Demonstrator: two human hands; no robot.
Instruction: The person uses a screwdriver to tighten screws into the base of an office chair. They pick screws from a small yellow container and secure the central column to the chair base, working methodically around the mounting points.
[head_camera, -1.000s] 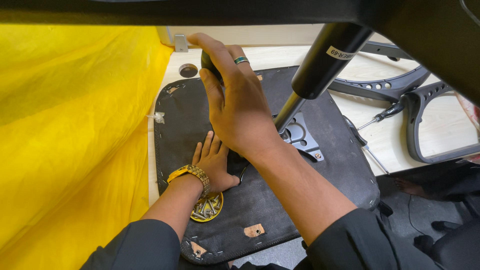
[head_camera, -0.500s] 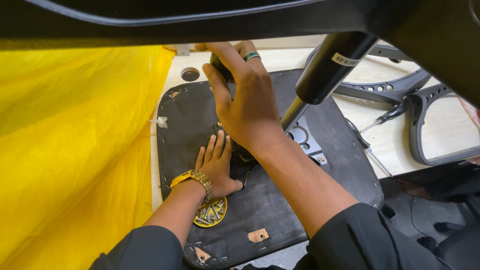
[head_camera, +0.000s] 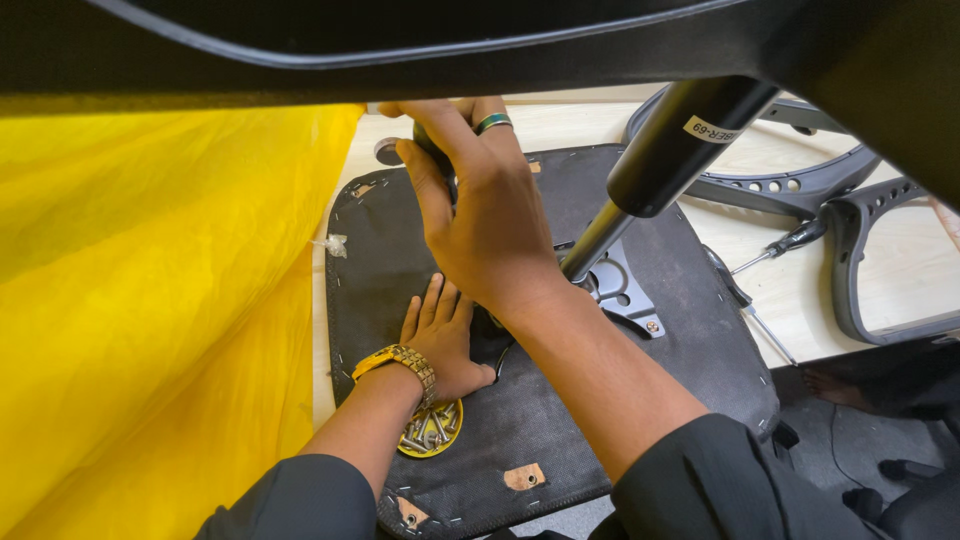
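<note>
An upturned chair seat (head_camera: 400, 270), its black fabric underside facing up, is laid flat on a light wooden table (head_camera: 760, 260) and fills the middle of the head view. A black handle (head_camera: 432, 150) is held near the seat's far edge, at about 11 o'clock from the seat's centre; it is wrapped by the right hand (head_camera: 480, 210), whose fingers are curled around it and whose ring finger carries a green band. What lies below the handle is hidden by that hand. The left hand (head_camera: 445, 335) is pressed flat on the fabric, palm down with fingers together and pointing to 12 o'clock, just beneath the right wrist; nothing is gripped by it. A gold watch (head_camera: 400, 362) is worn on the left wrist. A small yellow dish of screws (head_camera: 432, 430) is found at 6 o'clock from the left hand, touching the seat and partly covered by the wrist. A metal mounting plate (head_camera: 622, 290) is fixed to the seat at 3 o'clock from the left hand, and a black gas cylinder (head_camera: 670, 150) rises from it toward 1 o'clock. A screwdriver (head_camera: 780, 245) is laid on the table at 3 o'clock from the seat, near curved grey chair frame parts (head_camera: 860, 250). A yellow plastic sheet (head_camera: 150, 320) covers the 9 o'clock side, beside the seat's edge.
</note>
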